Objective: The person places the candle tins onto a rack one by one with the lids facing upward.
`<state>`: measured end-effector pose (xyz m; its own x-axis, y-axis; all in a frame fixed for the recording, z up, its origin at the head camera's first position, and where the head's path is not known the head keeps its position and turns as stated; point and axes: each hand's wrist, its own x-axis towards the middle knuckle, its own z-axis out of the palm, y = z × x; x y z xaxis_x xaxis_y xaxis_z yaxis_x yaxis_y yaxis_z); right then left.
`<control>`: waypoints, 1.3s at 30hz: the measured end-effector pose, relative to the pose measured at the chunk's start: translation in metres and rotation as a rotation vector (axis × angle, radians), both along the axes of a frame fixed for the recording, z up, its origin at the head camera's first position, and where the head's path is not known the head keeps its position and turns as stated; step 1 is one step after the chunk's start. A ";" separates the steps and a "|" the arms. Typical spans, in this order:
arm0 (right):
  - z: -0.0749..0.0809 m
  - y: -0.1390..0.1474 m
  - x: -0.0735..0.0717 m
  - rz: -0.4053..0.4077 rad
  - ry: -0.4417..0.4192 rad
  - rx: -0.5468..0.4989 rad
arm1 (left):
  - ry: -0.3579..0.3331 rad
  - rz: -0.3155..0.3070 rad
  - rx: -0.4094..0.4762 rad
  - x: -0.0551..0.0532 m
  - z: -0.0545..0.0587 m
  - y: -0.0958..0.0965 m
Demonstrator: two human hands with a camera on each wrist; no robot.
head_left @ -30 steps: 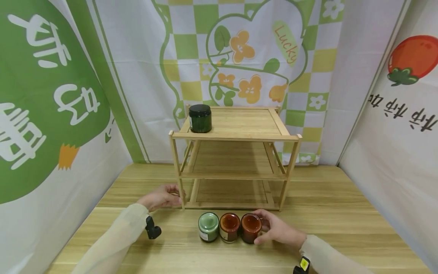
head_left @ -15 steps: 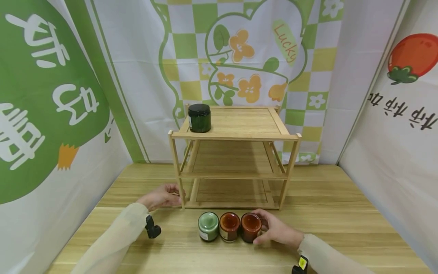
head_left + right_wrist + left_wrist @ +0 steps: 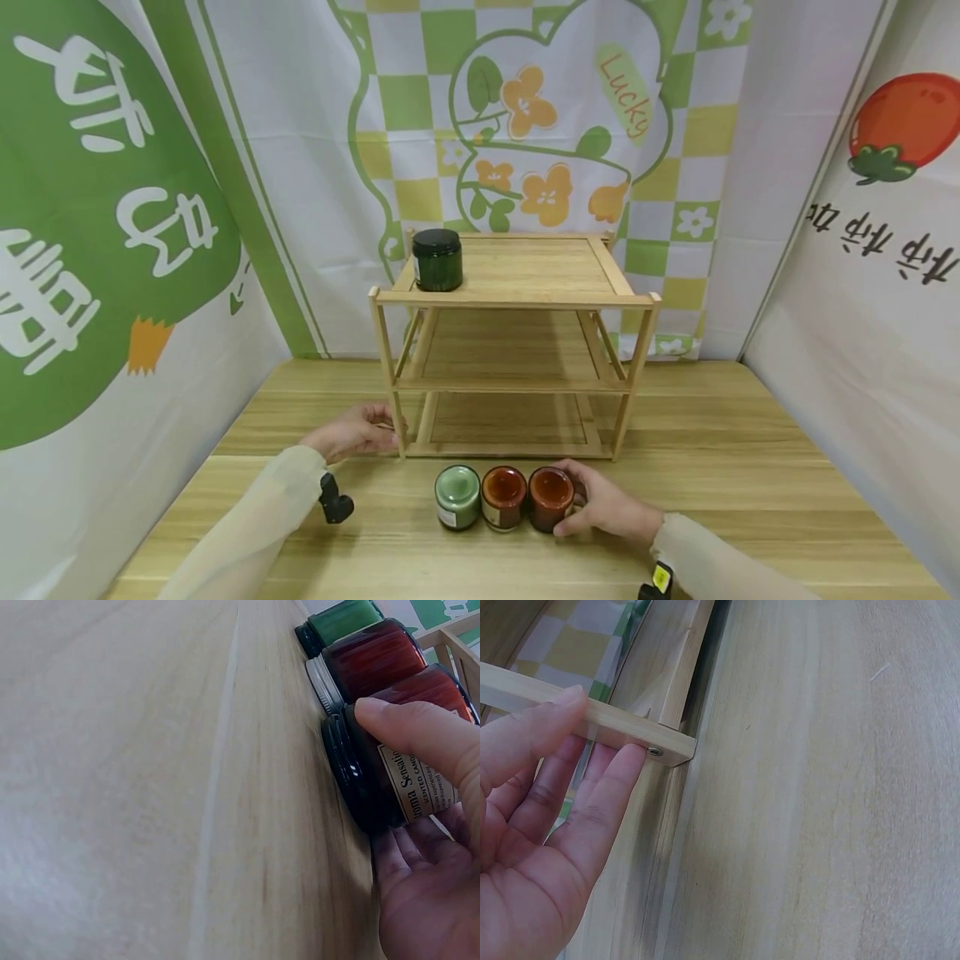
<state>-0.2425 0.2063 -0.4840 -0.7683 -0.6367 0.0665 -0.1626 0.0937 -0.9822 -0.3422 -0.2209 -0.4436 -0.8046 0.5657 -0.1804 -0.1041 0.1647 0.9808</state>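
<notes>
In the head view, we see the right-hand red jar [image 3: 551,504] standing lid-down on the counter [image 3: 705,442], at the right end of a side-to-side row with the middle red jar [image 3: 503,504] and the light green jar [image 3: 457,500]. Our right hand [image 3: 611,507] is nearer and grips it by its outer side, thumb toward us. Our left hand [image 3: 356,432] pinches the front left post of the wooden rack [image 3: 517,299], just beyond the row. Bare counter lies to the right; the middle and top shelves have open room.
</notes>
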 end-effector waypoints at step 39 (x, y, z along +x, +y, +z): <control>0.028 0.002 0.009 -0.128 0.053 0.047 | 0.019 -0.012 -0.004 0.000 -0.001 -0.001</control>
<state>-0.2338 0.2086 -0.4557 -0.8398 -0.5368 0.0813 -0.1976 0.1629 -0.9666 -0.3424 -0.2222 -0.4449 -0.8008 0.5749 -0.1678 -0.0835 0.1703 0.9819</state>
